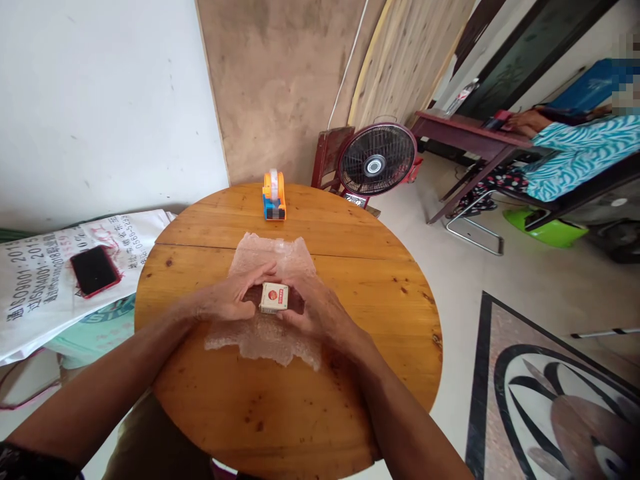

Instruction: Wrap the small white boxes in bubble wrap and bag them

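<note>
Although the small box [275, 297] sits on spread bubble wrap [273, 343], it is not yet covered; left hand [231, 295] and right hand [320, 310] flank it, fingers parted, tape dispenser [275, 195] well apart.

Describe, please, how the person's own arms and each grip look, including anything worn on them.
The left grip and right grip are bare human hands; nothing worn on them is visible. The left arm has a dark, faintly patterned sleeve at the picture's edge. The right arm is bare as far as it shows.
</note>
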{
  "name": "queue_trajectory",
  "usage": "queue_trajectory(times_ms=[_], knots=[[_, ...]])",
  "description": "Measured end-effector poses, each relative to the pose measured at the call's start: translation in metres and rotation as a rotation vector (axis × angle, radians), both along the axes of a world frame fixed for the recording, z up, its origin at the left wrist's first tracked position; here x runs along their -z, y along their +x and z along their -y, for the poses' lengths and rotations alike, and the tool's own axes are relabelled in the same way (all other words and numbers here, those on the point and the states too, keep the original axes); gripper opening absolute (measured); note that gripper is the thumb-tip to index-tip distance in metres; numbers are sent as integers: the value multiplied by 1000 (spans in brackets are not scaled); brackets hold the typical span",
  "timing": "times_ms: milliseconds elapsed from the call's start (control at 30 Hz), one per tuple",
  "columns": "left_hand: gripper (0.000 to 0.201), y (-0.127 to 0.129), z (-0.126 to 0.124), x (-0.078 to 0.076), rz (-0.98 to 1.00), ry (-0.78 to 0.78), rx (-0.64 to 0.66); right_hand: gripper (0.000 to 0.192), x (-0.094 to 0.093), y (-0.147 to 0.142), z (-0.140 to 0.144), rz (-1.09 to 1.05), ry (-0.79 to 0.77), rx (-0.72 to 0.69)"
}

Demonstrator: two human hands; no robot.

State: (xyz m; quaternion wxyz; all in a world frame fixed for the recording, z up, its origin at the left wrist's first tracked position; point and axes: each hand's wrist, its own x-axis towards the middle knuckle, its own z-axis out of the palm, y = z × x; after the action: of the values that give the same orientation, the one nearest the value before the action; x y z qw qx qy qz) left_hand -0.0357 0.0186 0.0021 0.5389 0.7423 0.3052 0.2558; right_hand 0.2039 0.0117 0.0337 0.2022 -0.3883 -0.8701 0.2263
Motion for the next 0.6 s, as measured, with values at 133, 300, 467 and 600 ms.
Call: queue_trajectory(times_ms=[133,300,467,600], knots=[[102,9,1,3,-242,246,-119,38,-4,11,-7,-69,-32,115],[96,20,1,4,-477,541,-120,35,-18,28,-18,-185,-157,302],[91,19,-1,0,-594,605,-67,32,-30,53,-26,-123,-177,559],[88,16,-1,-2,-645,614,-53,39,-27,71,-33,255,-103,739]])
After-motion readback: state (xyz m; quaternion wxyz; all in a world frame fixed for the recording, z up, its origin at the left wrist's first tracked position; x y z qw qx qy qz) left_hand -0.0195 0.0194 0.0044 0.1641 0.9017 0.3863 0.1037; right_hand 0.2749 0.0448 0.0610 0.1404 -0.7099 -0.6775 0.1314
